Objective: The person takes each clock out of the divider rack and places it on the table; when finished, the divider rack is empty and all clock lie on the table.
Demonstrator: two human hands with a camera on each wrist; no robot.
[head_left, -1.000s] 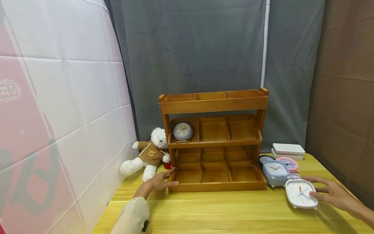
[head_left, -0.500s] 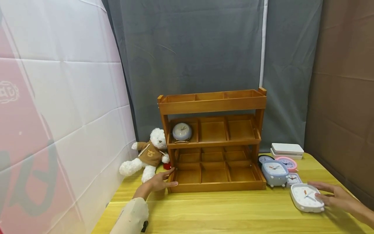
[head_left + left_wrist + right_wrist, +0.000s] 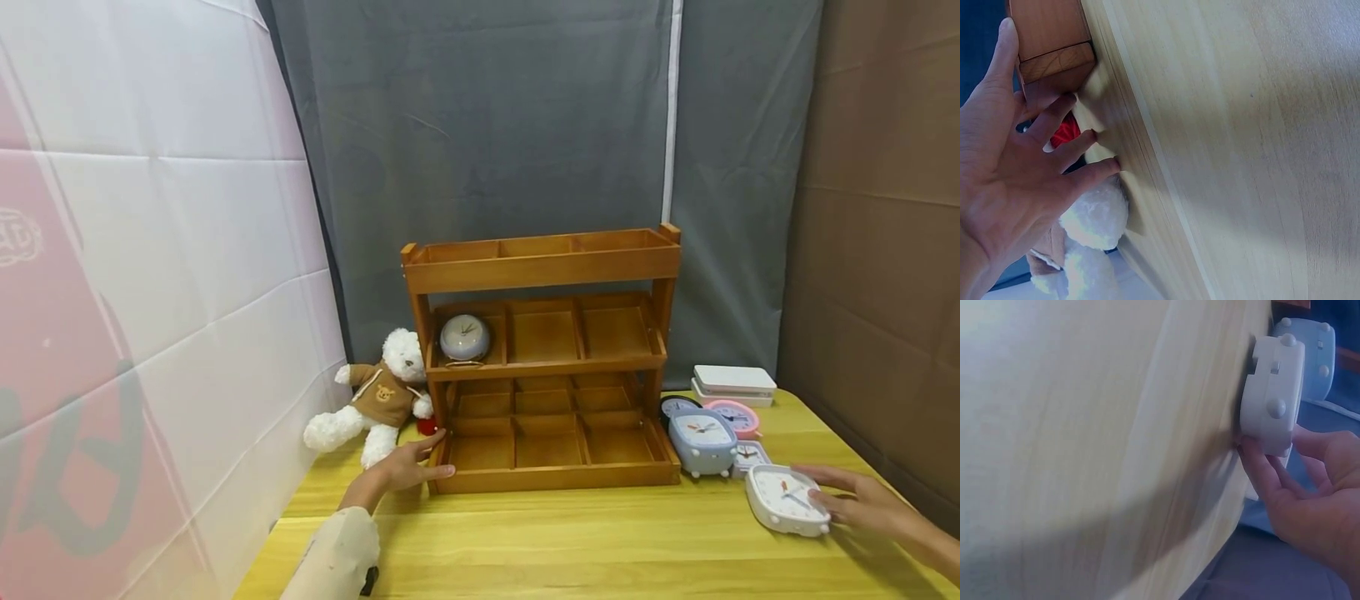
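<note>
My right hand point(image 3: 862, 500) holds a white alarm clock point(image 3: 787, 498) by its right side, thumb at the face's edge and fingers at the lower rim. The clock lies face up close on the table; in the right wrist view its small round feet show on the side of the white clock point(image 3: 1272, 394). My left hand point(image 3: 405, 468) rests against the lower left corner of a wooden shelf rack point(image 3: 555, 477), thumb along the front and fingers spread at the side. A round alarm clock point(image 3: 464, 337) sits in the middle tier's left compartment.
Left of the rack sits a white teddy bear point(image 3: 386, 398) in a brown hoodie. Right of it stand a blue alarm clock point(image 3: 703, 442), a pink clock point(image 3: 735, 417), a black-rimmed clock point(image 3: 678, 405) and a small square clock point(image 3: 750, 456). Behind them lies a white box point(image 3: 733, 385).
The white alarm clock has tipped back from facing me to lying flatter and moved slightly right, uncovering more of the small square clock. My left hand stays at the rack.
</note>
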